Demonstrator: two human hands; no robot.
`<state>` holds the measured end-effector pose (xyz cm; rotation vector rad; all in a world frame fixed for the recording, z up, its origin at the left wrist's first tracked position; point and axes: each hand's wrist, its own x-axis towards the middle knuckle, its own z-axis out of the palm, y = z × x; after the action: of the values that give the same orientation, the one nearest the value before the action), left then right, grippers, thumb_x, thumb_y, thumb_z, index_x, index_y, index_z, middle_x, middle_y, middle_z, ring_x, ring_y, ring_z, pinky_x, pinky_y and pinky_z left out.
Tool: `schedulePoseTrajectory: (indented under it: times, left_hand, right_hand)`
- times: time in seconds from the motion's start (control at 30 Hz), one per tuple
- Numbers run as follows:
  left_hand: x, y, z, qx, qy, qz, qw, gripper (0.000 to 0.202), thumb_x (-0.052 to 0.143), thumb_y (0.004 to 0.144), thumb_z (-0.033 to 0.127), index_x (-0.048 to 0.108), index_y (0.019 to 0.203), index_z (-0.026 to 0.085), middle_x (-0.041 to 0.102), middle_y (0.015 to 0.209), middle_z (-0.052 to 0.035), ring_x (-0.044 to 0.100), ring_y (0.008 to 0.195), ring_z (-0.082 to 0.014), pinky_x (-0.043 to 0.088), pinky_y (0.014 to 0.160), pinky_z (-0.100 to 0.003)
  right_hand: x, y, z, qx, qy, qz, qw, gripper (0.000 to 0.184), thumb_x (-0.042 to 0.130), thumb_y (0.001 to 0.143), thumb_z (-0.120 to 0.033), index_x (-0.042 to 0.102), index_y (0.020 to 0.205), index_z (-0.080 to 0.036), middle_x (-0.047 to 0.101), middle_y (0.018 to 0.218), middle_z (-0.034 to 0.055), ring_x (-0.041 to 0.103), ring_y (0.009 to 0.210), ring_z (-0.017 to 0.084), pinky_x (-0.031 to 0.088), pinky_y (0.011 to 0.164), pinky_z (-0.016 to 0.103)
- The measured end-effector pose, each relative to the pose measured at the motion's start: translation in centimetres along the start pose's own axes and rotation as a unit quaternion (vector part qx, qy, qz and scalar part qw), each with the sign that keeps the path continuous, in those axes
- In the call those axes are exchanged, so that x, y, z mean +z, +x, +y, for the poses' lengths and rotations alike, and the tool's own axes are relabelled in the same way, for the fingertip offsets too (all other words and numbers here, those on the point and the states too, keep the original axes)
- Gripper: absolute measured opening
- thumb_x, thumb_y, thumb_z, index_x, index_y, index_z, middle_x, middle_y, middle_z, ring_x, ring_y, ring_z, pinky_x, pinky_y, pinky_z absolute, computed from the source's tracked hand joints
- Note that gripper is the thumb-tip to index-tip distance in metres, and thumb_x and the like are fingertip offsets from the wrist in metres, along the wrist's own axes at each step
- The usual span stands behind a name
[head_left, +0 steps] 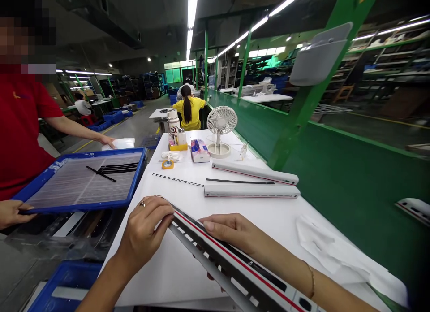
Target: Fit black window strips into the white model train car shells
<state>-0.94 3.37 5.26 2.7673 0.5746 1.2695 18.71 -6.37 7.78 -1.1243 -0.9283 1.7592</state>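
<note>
A long white model train car shell [247,266] with a red stripe and dark window openings lies slanted across my view, tilted to show its hollow underside. My left hand [148,224] pinches its far end between thumb and fingers. My right hand [231,231] grips it round the middle, thumb on the upper side and some fingertips showing beneath. Beyond my hands on the white table [178,276] lie two similar shells, one behind [255,172] and one nearer [251,191]. A thin black strip [240,181] rests between them, and a slotted dark strip [178,179] lies to their left.
At left a person in a red shirt [20,123] holds a blue tray [101,209] of strips. A fan [220,123], tissue pack [199,150], tape roll [167,164] and bottles [174,128] stand farther back. White cloth [322,244] lies right, beside a green partition [352,177].
</note>
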Motion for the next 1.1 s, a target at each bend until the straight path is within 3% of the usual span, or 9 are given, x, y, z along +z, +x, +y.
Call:
schedulePoseTrajectory:
  times: [0.27,0.57,0.83,0.97,1.1]
  left_hand:
    - [1.0,-0.3,1.0,0.021,-0.059,-0.006,0.998,0.027,0.055,0.077,-0.003,0.058,0.094,0.017,0.063,0.084,-0.0059,0.059,0.082,-0.0175,0.047,0.077,-0.036]
    - [1.9,-0.9,1.1,0.041,-0.1,-0.004,0.994,0.028,0.052,0.077,-0.008,0.057,0.096,0.012,0.06,0.087,-0.0091,0.055,0.085,-0.0179,0.046,0.078,-0.036]
    - [3.9,-2.8,0.6,0.037,-0.091,0.008,0.995,0.028,0.049,0.077,-0.007,0.056,0.097,0.011,0.058,0.086,-0.0092,0.053,0.084,-0.019,0.045,0.076,-0.038]
    - [4.3,-3.1,0.7,0.034,-0.096,0.011,0.995,0.031,0.052,0.076,-0.008,0.057,0.099,0.011,0.058,0.086,-0.0085,0.053,0.081,-0.0183,0.045,0.073,-0.038]
    - [4.5,-3.0,1.1,0.041,-0.118,0.018,0.992,0.034,0.055,0.073,-0.01,0.058,0.1,0.011,0.058,0.084,-0.0083,0.054,0.08,-0.0179,0.047,0.067,-0.035]
  right_hand:
    - [0.4,0.0,-0.3,-0.02,-0.03,0.022,0.999,0.038,0.07,0.067,-0.05,0.07,0.079,-0.013,0.057,0.06,-0.001,0.043,0.053,0.008,0.032,0.052,0.02]
    - [-0.1,0.1,-0.1,0.009,-0.014,0.024,1.0,0.034,0.072,0.067,-0.043,0.07,0.084,-0.014,0.063,0.07,0.0011,0.051,0.06,0.009,0.038,0.058,0.02]
    - [-1.2,0.8,0.6,0.044,-0.046,0.013,0.998,0.037,0.071,0.068,-0.046,0.069,0.081,-0.012,0.059,0.063,-0.0004,0.046,0.054,0.007,0.035,0.053,0.02]
    - [-1.5,0.9,0.3,0.056,-0.049,0.016,0.997,0.038,0.073,0.065,-0.045,0.069,0.084,-0.012,0.061,0.069,0.0012,0.05,0.058,0.009,0.038,0.055,0.02]
    - [-1.8,1.0,0.5,0.071,-0.063,0.023,0.995,0.039,0.071,0.066,-0.048,0.067,0.078,-0.011,0.056,0.062,-0.001,0.045,0.053,0.007,0.035,0.051,0.02]
